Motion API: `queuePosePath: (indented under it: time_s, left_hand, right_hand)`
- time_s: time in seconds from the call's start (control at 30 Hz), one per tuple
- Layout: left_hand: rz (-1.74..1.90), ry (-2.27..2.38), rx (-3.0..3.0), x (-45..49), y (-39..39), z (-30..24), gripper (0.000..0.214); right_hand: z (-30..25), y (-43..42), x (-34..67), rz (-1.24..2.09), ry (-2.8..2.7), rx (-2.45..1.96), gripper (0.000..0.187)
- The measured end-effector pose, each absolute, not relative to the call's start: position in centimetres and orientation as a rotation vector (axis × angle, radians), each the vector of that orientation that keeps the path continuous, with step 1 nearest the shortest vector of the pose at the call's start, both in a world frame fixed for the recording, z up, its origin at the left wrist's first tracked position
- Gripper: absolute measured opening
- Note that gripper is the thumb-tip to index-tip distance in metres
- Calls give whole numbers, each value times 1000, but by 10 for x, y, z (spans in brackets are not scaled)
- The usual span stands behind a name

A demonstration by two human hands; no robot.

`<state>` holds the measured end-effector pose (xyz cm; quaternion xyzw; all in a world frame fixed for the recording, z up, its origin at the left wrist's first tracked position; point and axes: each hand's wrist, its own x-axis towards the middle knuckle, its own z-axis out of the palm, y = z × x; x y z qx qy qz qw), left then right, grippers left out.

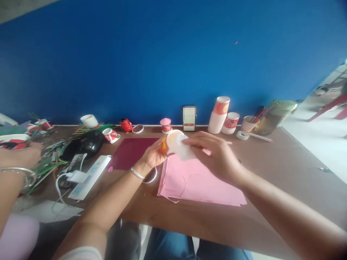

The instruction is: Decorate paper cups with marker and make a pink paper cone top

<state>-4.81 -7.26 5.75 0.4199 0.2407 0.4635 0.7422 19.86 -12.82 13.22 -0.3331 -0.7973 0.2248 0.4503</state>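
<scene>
Blue wall (173,54) | hands (154,154) (217,153) — orange cup (164,145) in left, white piece (183,150) in right

Blue wall (151,65), brown table (271,173), pale floor (317,133)

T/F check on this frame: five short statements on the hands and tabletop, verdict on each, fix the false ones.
1. The left hand holds a cup. True.
2. The right hand is empty. False: the right hand holds a thin whitish piece at the cup's mouth.
3. The left wrist wears a bracelet. True.
4. The pink sheets lie left of the maroon sheet. False: the pink sheets lie to its right.
5. A white power strip lies on the table, left of the left wrist. True.
</scene>
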Motion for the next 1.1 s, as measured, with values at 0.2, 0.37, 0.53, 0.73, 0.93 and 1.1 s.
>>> queuePosePath:
  time_s: [0.2,0.37,0.53,0.73,0.93,1.1]
  left_hand:
    - [748,453,1261,-55,-90,65,52]
    - [662,725,1681,-63,-95,80,64]
    - [809,918,1790,-85,-70,66,57]
    - [1130,1468,1661,-129,-3,28,63]
    - [1111,1913,1576,-148,67,6,52]
    - [956,2122,1564,-149,99,-2,47]
  right_hand:
    - [129,-114,168,56,-2300,-848,30]
    - [135,-126,173,91,-2308,-773,33]
    - [118,-138,209,68,-2177,-853,31]
    - [63,-146,262,323,-2268,-1069,21]
    - [38,-154,273,416,-2294,-1176,24]
    - [33,-156,274,471,-2319,-1171,25]
